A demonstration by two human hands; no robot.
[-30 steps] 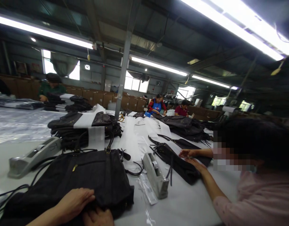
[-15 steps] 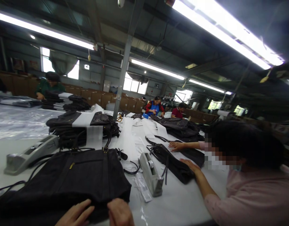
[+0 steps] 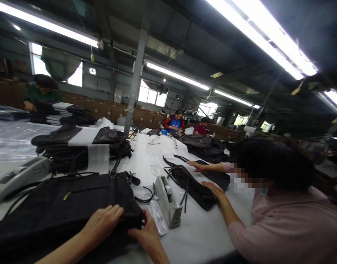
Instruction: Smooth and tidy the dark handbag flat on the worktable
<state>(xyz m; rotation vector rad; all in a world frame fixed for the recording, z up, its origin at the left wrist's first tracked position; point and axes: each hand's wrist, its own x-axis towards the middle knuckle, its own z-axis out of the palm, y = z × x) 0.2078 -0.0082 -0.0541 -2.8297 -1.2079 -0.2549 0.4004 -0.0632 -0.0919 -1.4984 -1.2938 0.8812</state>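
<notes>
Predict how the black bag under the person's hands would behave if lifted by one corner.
The black bag lies flat and creased under the left hand, so it would probably sag. Its loose straps would likely dangle and snag the tape dispenser.

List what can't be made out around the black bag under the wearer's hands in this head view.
- Black bag: its left and near parts run off the frame edges.
- Left hand: its palm hides the bag surface beneath.
- Right hand: fingertips tucked behind the bag's corner, so the grip is unclear.
- Tape dispenser: roll too small to read.
- Co-worker's bag: blurred, and partly covered by that person's hands.
</notes>
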